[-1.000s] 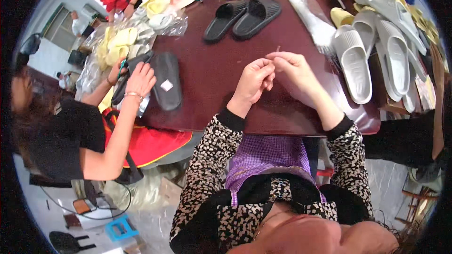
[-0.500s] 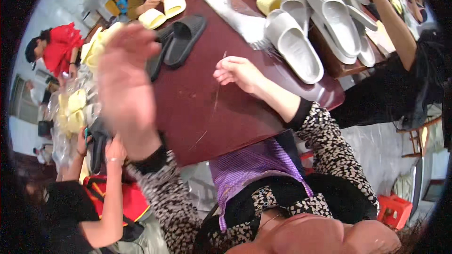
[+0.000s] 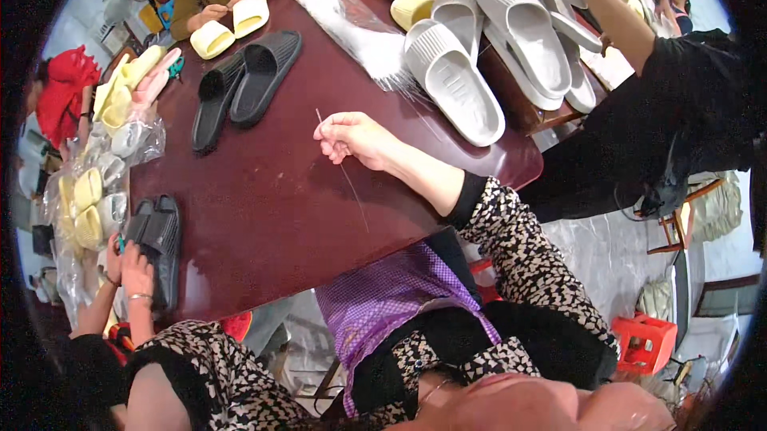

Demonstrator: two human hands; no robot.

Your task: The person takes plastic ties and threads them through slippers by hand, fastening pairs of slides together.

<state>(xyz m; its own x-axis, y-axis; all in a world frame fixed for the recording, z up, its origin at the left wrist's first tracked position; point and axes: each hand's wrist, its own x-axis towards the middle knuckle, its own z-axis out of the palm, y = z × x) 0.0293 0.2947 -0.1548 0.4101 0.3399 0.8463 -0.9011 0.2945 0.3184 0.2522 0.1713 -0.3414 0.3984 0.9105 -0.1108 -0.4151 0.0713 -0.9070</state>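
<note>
My right hand (image 3: 347, 139) is above the middle of the dark red table (image 3: 264, 215). Its thumb and fingers pinch a thin strand (image 3: 354, 191) that sticks out past the fingertips and trails down toward me. At the lower left edge only the wrist part of my left hand (image 3: 156, 399) shows below its black cuff; the fingers are out of sight. A pair of black slippers (image 3: 268, 75) lies beyond my right hand, to the left. Farther off, a clear bag of fine white strands (image 3: 359, 39) lies on the table, its loose ends spread beside a grey slipper (image 3: 459, 83).
Grey slippers (image 3: 523, 27) are heaped at the far right, near a co-worker's arm (image 3: 611, 19). Across the table another person handles yellow slippers (image 3: 250, 17). At left, a co-worker's hands (image 3: 137, 275) are beside dark slippers (image 3: 164, 239). A red stool (image 3: 643, 343) stands at lower right.
My left hand has dropped from above the table's left side to the lower left edge. My right hand stays above the table with the strand. The whole view has shifted.
</note>
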